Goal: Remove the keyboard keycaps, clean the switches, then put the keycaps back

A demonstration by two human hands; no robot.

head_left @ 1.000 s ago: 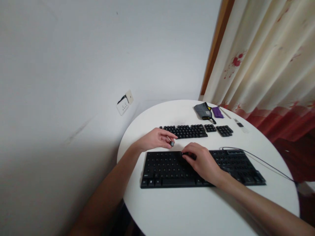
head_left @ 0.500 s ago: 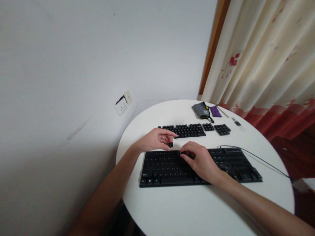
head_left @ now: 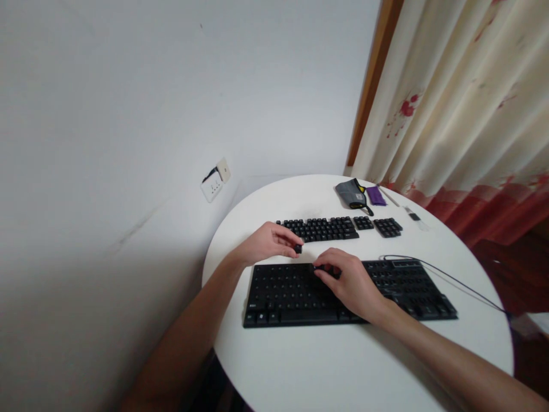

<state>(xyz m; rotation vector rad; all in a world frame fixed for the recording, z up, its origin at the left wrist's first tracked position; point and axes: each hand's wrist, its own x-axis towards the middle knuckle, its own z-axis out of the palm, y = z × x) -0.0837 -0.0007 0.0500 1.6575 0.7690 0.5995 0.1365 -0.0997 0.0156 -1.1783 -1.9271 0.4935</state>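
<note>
The person sits at a round white table point(head_left: 343, 366) by the wall. The left hand point(head_left: 266, 243) rests on the table between the two groups of keys. Its fingers are closed narrowly on a small black keycap point(head_left: 298, 249), with the thumb and the first fingers pinching it. The keycap is just behind the far edge of the black full-size keyboard point(head_left: 287, 294) and just in front of the long row of loose black keycaps point(head_left: 323, 229) laid out on the table.

Half a second ago the index finger of this hand was stretched out toward that row. Now it is bent down over the keycap, and the keycap sits a little higher and closer to the row. The keycap has not left the fingers and is not lying with the others.

The right hand point(head_left: 349, 281) lies on the middle of the keyboard and has hardly moved. Its fingers are curled with the tips on the upper key rows. I cannot tell if they hold something small and dark or only press there.

Farther back lie a grey fabric pouch point(head_left: 350, 192) and a purple cloth piece point(head_left: 376, 195). A thin black cable point(head_left: 454, 280) runs from the keyboard to the right.
</note>
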